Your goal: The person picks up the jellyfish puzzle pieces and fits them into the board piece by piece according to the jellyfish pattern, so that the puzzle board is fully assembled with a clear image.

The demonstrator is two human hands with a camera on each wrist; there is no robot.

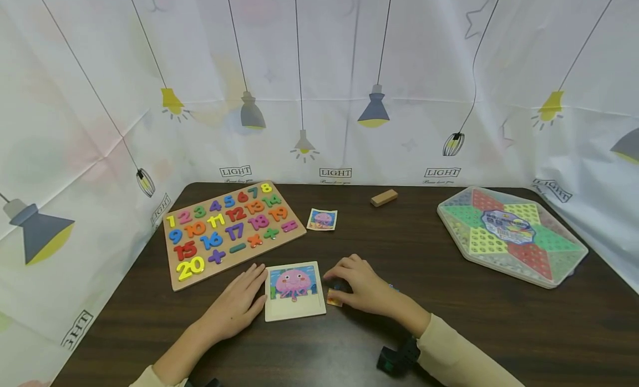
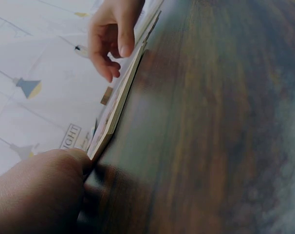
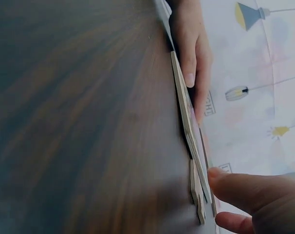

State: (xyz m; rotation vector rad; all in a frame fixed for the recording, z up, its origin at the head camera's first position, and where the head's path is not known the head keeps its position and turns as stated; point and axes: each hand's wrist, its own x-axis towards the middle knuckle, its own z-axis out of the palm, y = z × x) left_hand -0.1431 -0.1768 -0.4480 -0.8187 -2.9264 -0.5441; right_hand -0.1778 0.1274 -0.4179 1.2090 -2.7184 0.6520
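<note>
A small square wooden jigsaw tray [image 1: 295, 311] lies on the table, its upper part filled with a pink octopus picture and its lower strip bare wood. My left hand [image 1: 234, 306] lies with outstretched fingers along the tray's left edge. Just right of the tray, my right hand [image 1: 363, 288] hovers with loosely bent fingers over loose jigsaw pieces [image 1: 335, 298], partly hidden beneath it. In the left wrist view, nothing shows between the right hand's thumb and fingers. The right wrist view shows the pieces [image 3: 195, 183] lying beside the tray's edge.
Behind the tray, a number board [image 1: 234, 271] with colourful numerals lies at left. A small octopus picture card [image 1: 321, 219] and a wooden block [image 1: 384, 198] lie farther back. At right is a hexagonal board-game box [image 1: 514, 237]. A black device [image 1: 397, 358] sits by the right wrist.
</note>
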